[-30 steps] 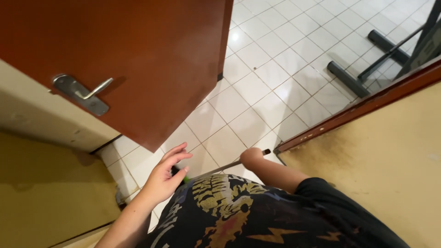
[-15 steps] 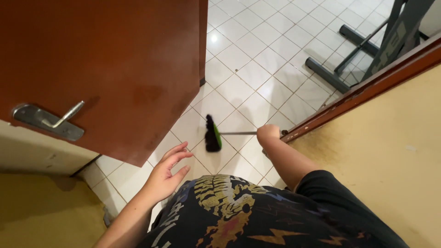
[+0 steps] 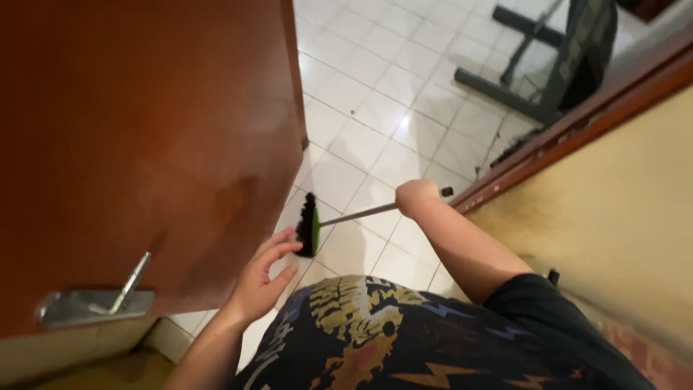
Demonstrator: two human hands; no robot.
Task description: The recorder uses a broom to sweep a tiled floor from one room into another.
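Head view, right hand (image 3: pixel 416 198) gripping broom (image 3: pixel 310 224)

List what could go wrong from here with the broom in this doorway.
1. The broom head sits close beside the open brown door; a sideways sweep may knock it against the door's edge.
2. Only the right hand grips the broom handle, near its top end; the left hand hangs free, so control may be weak.
3. The handle's end lies near the wooden door frame and could strike it.
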